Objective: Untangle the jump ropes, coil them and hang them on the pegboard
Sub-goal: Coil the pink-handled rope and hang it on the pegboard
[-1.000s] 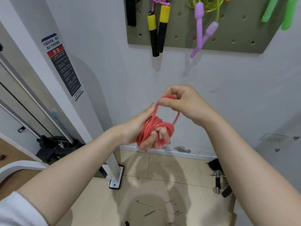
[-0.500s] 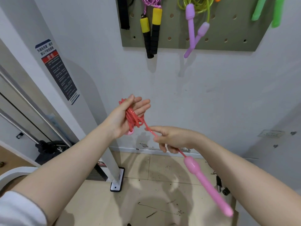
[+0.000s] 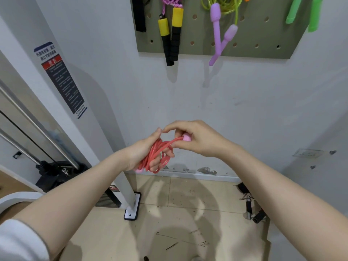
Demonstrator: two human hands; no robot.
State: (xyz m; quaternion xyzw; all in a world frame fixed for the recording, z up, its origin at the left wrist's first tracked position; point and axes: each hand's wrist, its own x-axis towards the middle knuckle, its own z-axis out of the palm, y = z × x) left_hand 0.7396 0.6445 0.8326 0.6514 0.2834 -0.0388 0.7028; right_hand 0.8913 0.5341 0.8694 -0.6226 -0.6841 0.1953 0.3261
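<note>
A red jump rope (image 3: 153,157) is wound in several loops around my left hand (image 3: 145,149), whose fingers curl over the coil. My right hand (image 3: 195,138) sits just right of it, closed around the rope's pink handle (image 3: 186,137); only the handle's tip shows between the fingers. A second bit of pink peeks out below my left wrist. High on the wall hangs the olive pegboard (image 3: 250,48), which carries a yellow-and-black-handled rope (image 3: 172,32), a purple-handled rope (image 3: 220,32) and green handles (image 3: 303,12).
A white machine post (image 3: 105,144) with a warning sticker stands at the left, its foot bolted to the tiled floor. Steel guide rods and black weights lie further left. Black clips and grips (image 3: 252,208) lie on the floor at the right by the wall.
My right hand, which was pulling the rope down with the pink handle dangling, has come up beside my left hand and now encloses the handle. More rope is wound on my left hand.
</note>
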